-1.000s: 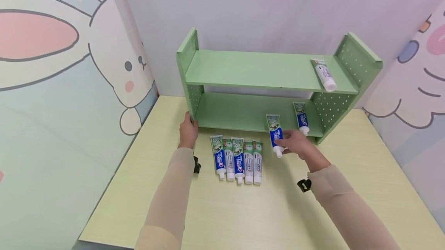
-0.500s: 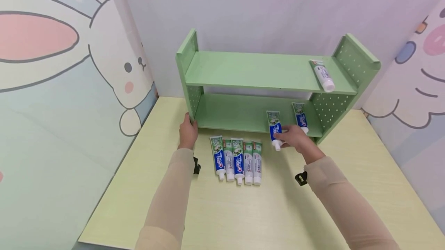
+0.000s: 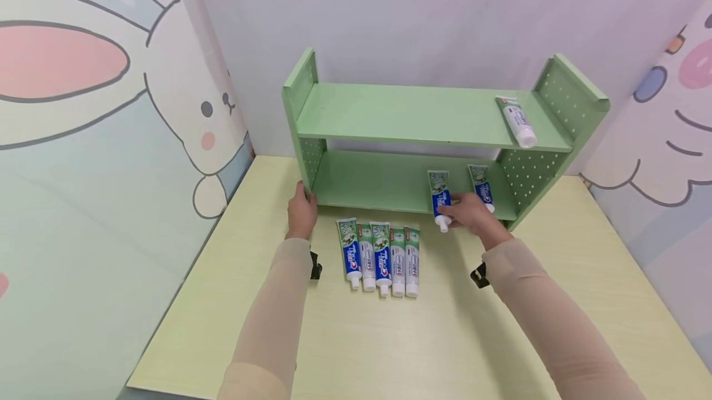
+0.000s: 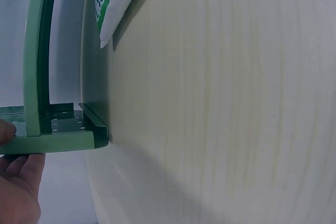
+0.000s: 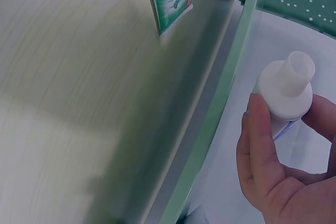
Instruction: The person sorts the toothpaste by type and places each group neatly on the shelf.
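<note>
While gripping the left end of the green shelf (image 3: 414, 110) with the left hand (image 3: 302, 211), pinches a blue toothpaste tube (image 3: 439, 187) near its cap with the right hand (image 3: 470, 211) — cap end past the front edge of the lower board (image 3: 372, 177), left of a similar tube (image 3: 481, 185).

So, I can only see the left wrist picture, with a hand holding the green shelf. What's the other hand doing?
Observer: The right hand is holding a blue tube.
Operator: Cool! And what's lying on the table?
Observer: Five tubes in a row, side by side.
Operator: Is anything up on the top board?
Observer: Yes, one white tube lies near its right end.
</note>
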### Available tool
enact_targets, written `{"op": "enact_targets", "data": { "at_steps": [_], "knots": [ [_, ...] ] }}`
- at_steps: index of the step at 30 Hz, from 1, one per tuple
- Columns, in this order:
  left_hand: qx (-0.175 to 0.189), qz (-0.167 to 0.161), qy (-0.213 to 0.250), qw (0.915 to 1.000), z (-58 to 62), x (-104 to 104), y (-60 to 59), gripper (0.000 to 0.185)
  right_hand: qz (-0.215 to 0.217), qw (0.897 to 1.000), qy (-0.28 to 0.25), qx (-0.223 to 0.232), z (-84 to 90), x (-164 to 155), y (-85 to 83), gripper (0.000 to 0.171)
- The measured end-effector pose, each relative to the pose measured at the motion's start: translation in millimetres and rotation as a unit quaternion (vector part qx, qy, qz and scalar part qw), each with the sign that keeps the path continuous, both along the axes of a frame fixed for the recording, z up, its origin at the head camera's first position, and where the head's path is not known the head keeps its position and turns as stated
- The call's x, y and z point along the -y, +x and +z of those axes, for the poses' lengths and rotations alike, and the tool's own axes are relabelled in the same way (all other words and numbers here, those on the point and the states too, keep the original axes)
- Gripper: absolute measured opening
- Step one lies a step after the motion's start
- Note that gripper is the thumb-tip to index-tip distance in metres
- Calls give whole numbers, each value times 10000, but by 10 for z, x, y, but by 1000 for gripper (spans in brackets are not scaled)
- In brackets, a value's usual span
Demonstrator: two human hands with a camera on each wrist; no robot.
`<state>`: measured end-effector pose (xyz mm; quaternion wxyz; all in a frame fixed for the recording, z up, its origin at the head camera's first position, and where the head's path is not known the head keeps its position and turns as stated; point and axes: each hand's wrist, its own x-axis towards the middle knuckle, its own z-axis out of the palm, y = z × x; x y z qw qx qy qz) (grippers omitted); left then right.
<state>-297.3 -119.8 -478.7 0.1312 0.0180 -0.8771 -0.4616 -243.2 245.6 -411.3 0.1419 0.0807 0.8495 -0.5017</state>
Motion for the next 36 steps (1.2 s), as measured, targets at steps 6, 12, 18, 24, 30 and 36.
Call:
{"op": "enact_targets", "data": {
  "at_steps": [6, 12, 18, 24, 30, 36],
  "knots": [
    [6, 7, -11, 10000, -2, -1, 0, 38, -5, 9999, 118, 36, -33, 6, -60, 67],
    [-5, 14, 17, 10000, -17, 1, 1, 37, -34, 9994, 327, 92, -62, 8, -131, 68],
    [27, 21, 33, 10000, -27, 1, 6, 36, -126, 9993, 339, 71, -114, 6, -212, 68],
    [65, 69, -18, 10000, -19, -8, 13, 37, -98, 9992, 381, 8, -124, 0, -243, 68],
    [19, 39, 7, 10000, 1, -3, 9, 37, -114, 9983, 555, -133, -150, -21, -290, 66],
    [9, 24, -10, 10000, -3, 3, 2, 38, -133, 9981, 583, -130, -122, -9, -299, 66]
  ]
}}
